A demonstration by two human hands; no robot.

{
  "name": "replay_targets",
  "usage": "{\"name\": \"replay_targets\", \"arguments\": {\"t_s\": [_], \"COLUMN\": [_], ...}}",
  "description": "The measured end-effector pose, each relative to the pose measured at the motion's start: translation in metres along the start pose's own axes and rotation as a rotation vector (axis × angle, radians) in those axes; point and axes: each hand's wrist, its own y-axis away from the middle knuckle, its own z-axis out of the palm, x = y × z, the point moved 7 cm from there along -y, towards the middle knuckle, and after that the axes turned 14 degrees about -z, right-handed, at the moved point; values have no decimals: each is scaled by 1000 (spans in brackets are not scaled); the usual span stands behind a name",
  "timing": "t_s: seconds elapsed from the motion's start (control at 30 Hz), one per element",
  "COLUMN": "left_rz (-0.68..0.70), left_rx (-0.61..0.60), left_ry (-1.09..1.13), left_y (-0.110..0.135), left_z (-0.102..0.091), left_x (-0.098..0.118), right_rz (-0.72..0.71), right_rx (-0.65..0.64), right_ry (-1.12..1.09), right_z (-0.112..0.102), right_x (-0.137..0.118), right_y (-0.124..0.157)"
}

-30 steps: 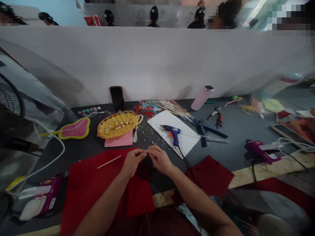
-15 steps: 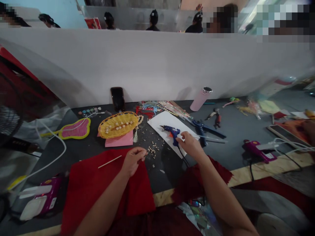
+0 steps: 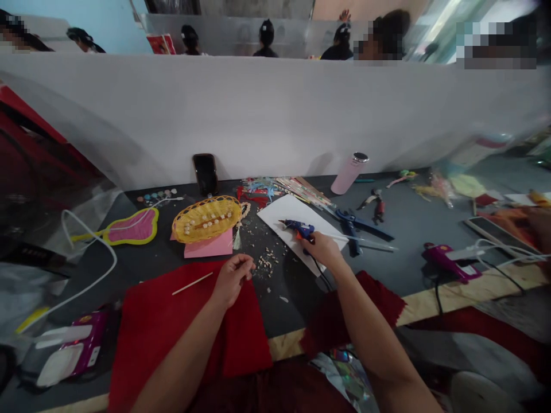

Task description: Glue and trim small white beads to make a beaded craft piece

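Observation:
My right hand is closed around the handle of a blue glue gun, which lies on a white sheet of paper with its nozzle pointing left. Above the edge of a red cloth, my left hand is curled with thumb and fingertips pinched together. Whatever is between those fingertips is too small to make out. Just right of them, small pale beads are scattered on the dark table. A thin stick rests on the red cloth.
A yellow woven basket holding small pale pieces sits on pink paper. Behind stand a phone and a pink bottle. Blue-handled pliers lie right of the paper. Purple devices with cables flank both sides.
My right hand has moved slightly left and closed round the glue gun's handle. My left hand stays pinched in nearly the same place.

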Motion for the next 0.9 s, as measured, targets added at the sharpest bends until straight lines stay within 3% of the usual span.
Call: {"name": "replay_targets", "arguments": {"t_s": [0.27, 0.9], "left_rz": [3, -23], "left_rx": [-16, -21], "left_ry": [8, 8], "left_y": [-1, 1], "left_z": [-1, 1], "left_x": [-1, 1], "right_rz": [40, 63], "right_rx": [120, 335], "right_ry": [-131, -817], "right_z": [0, -7], "right_x": [17, 19], "right_y": [-1, 12]}}
